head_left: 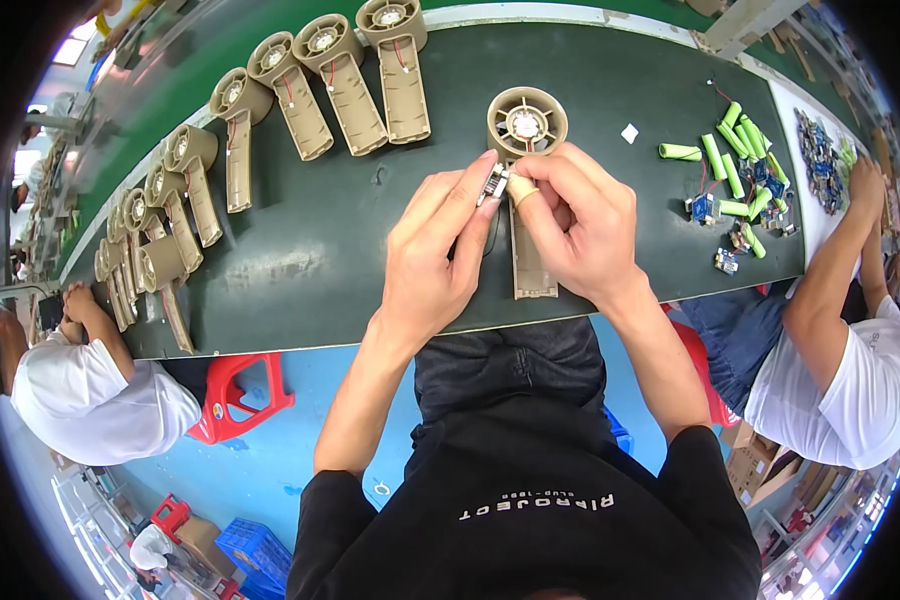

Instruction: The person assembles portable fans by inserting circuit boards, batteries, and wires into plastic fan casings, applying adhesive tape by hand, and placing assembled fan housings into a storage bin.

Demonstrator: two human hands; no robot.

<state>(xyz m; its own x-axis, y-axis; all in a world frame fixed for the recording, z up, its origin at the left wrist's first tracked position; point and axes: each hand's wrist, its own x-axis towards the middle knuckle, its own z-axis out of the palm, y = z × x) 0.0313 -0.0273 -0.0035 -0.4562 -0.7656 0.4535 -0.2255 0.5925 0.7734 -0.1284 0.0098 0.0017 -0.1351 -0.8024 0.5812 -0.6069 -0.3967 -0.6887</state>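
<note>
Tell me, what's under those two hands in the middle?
Under the left hand and right hand lies a tan fan housing on the dark belt. Its handle's upper part is covered.

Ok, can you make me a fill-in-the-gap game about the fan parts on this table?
1. Both hands, the left hand and the right hand, hold one small ____ part.
2. The battery cells on the person's right are ____.
3. The belt under the tan fan shells is dark ____.

Missing words: metal; green; green
</note>
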